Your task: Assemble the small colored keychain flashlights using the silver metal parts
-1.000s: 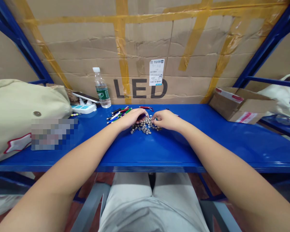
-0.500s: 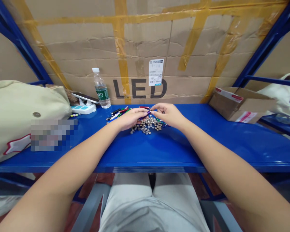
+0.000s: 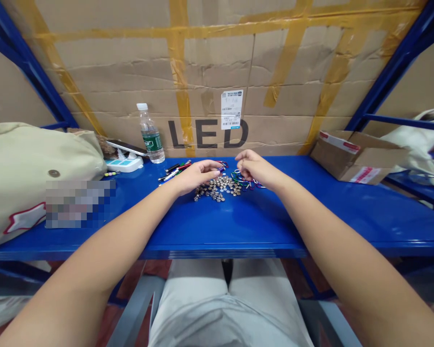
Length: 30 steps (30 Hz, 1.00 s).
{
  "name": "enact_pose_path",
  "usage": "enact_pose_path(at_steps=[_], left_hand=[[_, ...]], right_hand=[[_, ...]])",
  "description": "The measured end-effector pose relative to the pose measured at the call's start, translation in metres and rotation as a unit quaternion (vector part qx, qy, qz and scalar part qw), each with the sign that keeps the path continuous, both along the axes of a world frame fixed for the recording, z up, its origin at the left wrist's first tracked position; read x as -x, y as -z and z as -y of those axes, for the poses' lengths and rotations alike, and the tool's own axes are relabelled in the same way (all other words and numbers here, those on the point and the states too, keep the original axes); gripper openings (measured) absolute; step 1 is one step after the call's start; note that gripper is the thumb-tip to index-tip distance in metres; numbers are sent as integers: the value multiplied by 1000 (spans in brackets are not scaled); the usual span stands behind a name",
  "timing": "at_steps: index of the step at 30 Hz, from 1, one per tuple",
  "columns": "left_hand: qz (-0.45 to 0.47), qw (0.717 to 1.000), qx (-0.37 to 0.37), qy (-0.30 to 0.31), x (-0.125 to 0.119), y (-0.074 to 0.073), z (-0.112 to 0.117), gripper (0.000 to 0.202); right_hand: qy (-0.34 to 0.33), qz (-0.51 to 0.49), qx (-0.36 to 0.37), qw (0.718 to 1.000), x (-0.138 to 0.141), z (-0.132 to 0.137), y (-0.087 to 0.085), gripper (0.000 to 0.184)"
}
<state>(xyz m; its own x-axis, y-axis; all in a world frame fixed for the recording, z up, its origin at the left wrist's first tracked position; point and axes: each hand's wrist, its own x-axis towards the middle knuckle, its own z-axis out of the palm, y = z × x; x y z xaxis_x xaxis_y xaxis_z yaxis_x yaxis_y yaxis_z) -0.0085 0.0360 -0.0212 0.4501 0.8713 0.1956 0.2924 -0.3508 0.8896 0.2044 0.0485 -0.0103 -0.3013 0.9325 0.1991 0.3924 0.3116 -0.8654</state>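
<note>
Right hand (image 3: 255, 169): drawn away from the purple piece, where both our hands meet half a second earlier; it hangs by the coloured clips, fingers half curled, and we cannot tell whether they hold anything small.
Left hand (image 3: 199, 176): thumb and fingers pinched on the purple piece, palm down beside the disc pile.
Purple piece (image 3: 222, 169): at our left thumb tip, mostly hidden; we judge it light, stiff and sturdy, its smooth finish a little slippery, best taken around the middle between thumb and two fingers.
Silvery discs (image 3: 217, 188): heaped on the desk (image 3: 220, 224) below and between our hands; probably light singly, rigid, slick and easily scattered, so we would pinch one by its rim.
Coloured clips (image 3: 244, 180): bunched just under our right fingers; likely light and hard, perhaps catching on each other, so we would lift one by its outer bend.
Pens (image 3: 173, 173): loose beyond our left wrist; stiff, prone to roll, best gripped mid-barrel.
</note>
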Motion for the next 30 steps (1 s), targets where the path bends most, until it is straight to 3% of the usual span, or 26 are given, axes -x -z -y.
enact_pose_path(at_steps=[4,12,19,25,30], left_hand=[[-25,1000,-14,-12,0,-1,2,29],[-47,999,-23,1,0,-2,3,32],[-42,998,-41,-7,0,-5,4,29],[-49,996,-69,-13,3,-2,-2,28],[-51,996,-71,-11,2,-3,-2,28]], right_hand=[[-29,57,72,995,-12,-6,0,20],[-54,102,80,990,-16,-5,-1,20],[-151,252,-82,952,-4,16,-8,16],[-164,302,-212,915,15,15,10,13],[-179,322,-225,902,21,13,16,13]])
